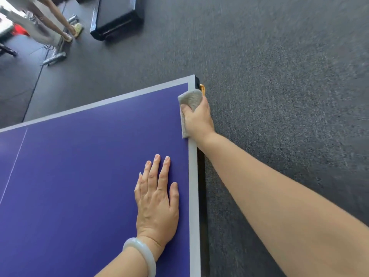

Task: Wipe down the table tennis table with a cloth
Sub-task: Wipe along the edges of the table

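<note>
The blue table tennis table (89,166) with a grey border fills the lower left; its far right corner is at upper centre. My right hand (198,118) grips a grey cloth (190,99) over the table's right edge, just short of that corner, with the fingers wrapped down the side and hidden. My left hand (157,198) lies flat on the blue surface with its fingers straight, close to the right border, nearer me than the cloth. A pale bangle sits on the left wrist.
Dark grey carpet (279,76) lies to the right of and beyond the table. A black box (117,15) stands on the floor at the upper left. Another person's legs (58,19) and metal stand feet (55,57) are at the far upper left.
</note>
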The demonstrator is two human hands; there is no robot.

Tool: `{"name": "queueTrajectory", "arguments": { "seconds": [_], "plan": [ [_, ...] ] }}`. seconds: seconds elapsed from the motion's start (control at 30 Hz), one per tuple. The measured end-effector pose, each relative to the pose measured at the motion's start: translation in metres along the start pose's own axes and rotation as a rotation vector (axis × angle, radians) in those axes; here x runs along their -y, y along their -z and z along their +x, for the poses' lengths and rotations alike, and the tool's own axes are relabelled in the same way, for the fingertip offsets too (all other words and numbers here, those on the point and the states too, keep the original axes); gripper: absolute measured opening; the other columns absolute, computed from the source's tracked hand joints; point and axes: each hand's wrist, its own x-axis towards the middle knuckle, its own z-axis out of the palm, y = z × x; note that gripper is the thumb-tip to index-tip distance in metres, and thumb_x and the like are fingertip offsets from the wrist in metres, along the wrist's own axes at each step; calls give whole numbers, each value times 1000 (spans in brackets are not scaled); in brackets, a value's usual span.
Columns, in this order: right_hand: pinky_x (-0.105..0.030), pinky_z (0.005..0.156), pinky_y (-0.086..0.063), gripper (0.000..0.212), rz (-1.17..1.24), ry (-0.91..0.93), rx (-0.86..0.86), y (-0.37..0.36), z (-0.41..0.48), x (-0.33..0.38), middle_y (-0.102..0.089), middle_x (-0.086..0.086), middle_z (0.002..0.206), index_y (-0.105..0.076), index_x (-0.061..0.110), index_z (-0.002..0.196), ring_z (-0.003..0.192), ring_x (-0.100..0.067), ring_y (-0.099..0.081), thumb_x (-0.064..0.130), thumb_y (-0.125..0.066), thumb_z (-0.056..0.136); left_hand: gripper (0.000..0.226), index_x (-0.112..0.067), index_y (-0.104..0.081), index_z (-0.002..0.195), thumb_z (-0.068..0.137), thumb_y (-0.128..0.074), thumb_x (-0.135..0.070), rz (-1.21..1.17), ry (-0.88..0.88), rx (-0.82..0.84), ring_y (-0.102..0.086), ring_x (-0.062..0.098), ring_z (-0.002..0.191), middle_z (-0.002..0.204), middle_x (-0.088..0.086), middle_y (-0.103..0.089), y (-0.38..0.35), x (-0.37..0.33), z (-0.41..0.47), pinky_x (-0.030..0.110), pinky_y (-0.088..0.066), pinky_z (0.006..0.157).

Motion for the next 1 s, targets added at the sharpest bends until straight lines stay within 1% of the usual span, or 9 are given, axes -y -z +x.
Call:
{"name": "queueTrajectory", "arguments": {
  "seconds": [0.2,0.33,0.43,0.53,0.63,0.7,0.8,0.9,1.0],
  "plan": [
    [-48,110,-37,72,-87,-116,-5,-5,-37,-15,-38,-15,150,-25,8,151,135,-34,-43,47,-53,97,58,-31,-19,155,98,-22,-41,3,-1,-12,-6,12,152,164,-9,-15,1,-2,1,44,-13,122],
    [-44,106,-42,68,-88,-310,-6,-4,23,22,-48,-18,142,-38,3,142,125,-37,-52,54,-48,98,58,-31,-19,154,98,-21,-41,6,13,-4,-7,13,152,164,-9,-16,1,-2,1,45,-14,121],
    [-37,101,-42,62,-72,-354,-37,-5,55,47,-57,-13,127,-50,10,136,104,-29,-60,58,-36,100,57,-31,-21,155,98,-22,-41,4,4,-6,-7,13,152,164,-9,-16,-1,-3,2,44,-12,121],
    [-43,110,-32,67,-239,-275,-117,-6,56,47,-43,-14,147,-36,3,145,133,-35,-40,55,-30,103,57,-32,-18,154,98,-21,-41,6,8,1,-6,13,152,164,-9,-15,-1,-4,2,44,-11,122],
    [-55,116,-24,67,-203,-86,-78,-4,25,25,-24,-7,162,-11,10,157,147,-36,-20,44,-36,105,58,-32,-19,155,98,-21,-42,10,12,0,-6,13,152,164,-9,-15,-1,-3,2,45,-12,122],
    [-52,122,-12,70,-201,15,-27,-5,2,6,-10,-5,166,1,13,159,152,-33,-5,37,-38,105,58,-31,-19,155,98,-21,-41,13,12,5,-7,14,152,164,-9,-15,-1,-2,2,44,-12,122],
    [-41,124,0,72,-279,97,-29,-5,4,4,1,-12,166,5,7,157,152,-32,7,30,-39,106,58,-32,-18,155,98,-21,-41,24,10,10,-6,13,152,164,-10,-13,-1,-3,1,43,-10,121],
    [-38,123,2,70,-430,212,-30,-2,27,22,6,-16,165,4,0,156,152,-32,12,26,-38,106,58,-35,-13,154,97,-18,-43,20,18,20,-1,11,152,165,-11,-10,-1,-3,1,42,-8,123],
    [-37,123,0,72,-363,219,0,2,38,28,3,-14,166,4,1,156,152,-29,11,26,-41,106,59,-32,-16,156,98,-19,-42,29,8,14,-2,11,152,165,-9,-12,-1,-3,1,42,-8,123]
  ]
}}
